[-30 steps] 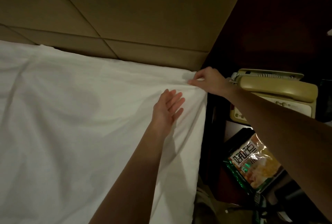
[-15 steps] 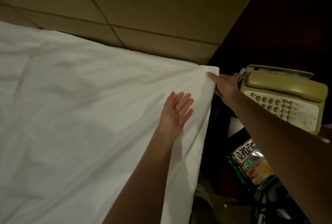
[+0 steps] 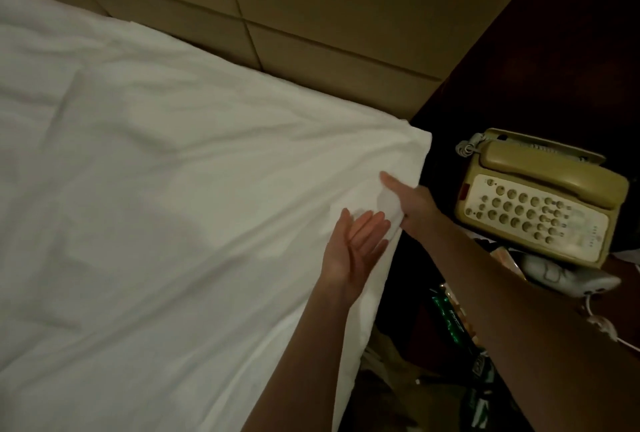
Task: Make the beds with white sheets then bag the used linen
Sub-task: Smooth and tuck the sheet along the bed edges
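Dim room, head view looking down at the head corner of a bed. White sheet (image 3: 156,223) covers the mattress, lightly creased, its far edge meeting a tan padded headboard (image 3: 311,16) with stitched panel seams. Sheet corner sits at the bed's right edge, just beside a dark nightstand (image 3: 443,258).

Left hand (image 3: 356,248): relaxed, fingers straight and together, palm turned partly up, lying against the sheet near the right edge. Grasps nothing.

Right hand (image 3: 412,201): at the bed's side edge just below the corner, thumb on top of the sheet, a fold of fabric bunched over the fingers below it; it pinches the sheet there. Fingers themselves mostly hidden by cloth.

The 2 hands are close together, almost touching.

On the nightstand: beige corded telephone (image 3: 540,196), handset in its cradle, keypad facing up. A white remote-like device (image 3: 571,279) lies just beside its near end, partly behind the right forearm. Green-trimmed packaging (image 3: 450,320) below, too dark to read.
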A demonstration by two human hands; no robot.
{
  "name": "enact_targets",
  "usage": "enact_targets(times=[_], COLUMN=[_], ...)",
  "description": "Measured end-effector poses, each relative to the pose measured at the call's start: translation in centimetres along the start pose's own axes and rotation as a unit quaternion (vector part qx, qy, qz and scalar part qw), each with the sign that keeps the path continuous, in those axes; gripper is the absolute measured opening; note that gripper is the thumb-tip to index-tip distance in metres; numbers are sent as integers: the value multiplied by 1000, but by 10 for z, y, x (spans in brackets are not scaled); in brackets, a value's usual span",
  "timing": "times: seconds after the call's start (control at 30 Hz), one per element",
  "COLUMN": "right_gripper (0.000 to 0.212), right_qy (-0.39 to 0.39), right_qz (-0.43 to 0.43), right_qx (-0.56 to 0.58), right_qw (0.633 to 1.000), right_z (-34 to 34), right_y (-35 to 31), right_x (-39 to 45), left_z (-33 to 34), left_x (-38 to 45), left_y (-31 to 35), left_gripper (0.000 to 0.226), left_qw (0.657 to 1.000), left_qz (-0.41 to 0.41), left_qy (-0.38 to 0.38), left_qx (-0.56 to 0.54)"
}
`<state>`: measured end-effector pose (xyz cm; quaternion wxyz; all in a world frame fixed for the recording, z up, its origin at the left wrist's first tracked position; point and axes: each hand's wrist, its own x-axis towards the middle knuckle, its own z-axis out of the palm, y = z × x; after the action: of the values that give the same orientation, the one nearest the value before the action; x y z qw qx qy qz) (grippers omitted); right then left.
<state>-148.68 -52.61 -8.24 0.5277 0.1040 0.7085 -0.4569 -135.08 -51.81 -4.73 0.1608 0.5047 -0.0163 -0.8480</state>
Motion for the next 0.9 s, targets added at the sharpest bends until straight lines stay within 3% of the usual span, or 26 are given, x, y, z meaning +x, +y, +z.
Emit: enact_targets(times=[0.17,0.3,0.47,0.57,0.7,0.8,0.9], right_gripper=[44,52,56,61,56,62,57], right_qy=[-5,-79,1,-19,-6,-55,-77], right_qz=[-33,32,-17,-43,-17,32,3], right_qx=[80,55,26,11,19,-32,-27], right_qw=[996,995,1000,999,1000,997,997], right_z=[-6,3,15,12,5,12,20], right_y=[0,61,66,46,65,87,80], right_x=[-17,-54,-80,-82,-86,-99,-108], left_z=[-34,-79,-113,-122,-124,-120,-120], left_x=[-37,-67,-104,-117,-119,-115,-115], left_y=[-34,-64,-89,-99,-105,-112,-119], left_gripper=[69,84,73,70,68,61,62], left_qw=[995,989,960,945,914,873,831], left_qz=[-83,-74,-23,-4,54,85,100], left_qy=[6,80,141,163,210,276,326], left_qx=[53,-97,-242,-284,-343,-394,-439])
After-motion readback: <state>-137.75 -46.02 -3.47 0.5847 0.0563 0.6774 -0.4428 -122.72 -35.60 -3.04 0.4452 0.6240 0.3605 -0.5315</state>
